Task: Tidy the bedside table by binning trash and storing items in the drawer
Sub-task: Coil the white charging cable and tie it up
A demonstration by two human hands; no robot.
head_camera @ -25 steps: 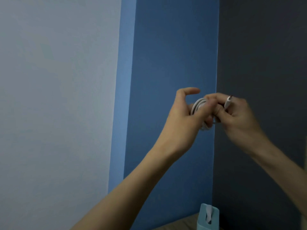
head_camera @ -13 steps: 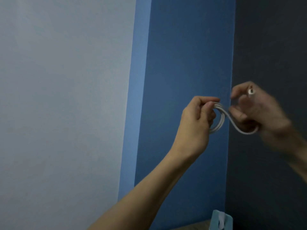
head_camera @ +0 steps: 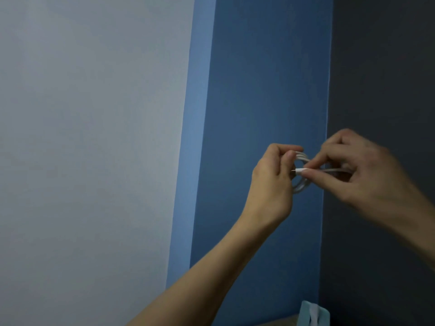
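Head view: left hand (head_camera: pixel 270 182) clamps smooth white cable (head_camera: pixel 300 187) loops; right hand (head_camera: pixel 362 175) pinches its slim plug end.

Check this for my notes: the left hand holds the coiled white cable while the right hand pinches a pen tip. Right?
Not quite. In the head view the right hand pinches the cable's own plug end, not a pen. The rest stands: the left hand holds the coiled white cable.
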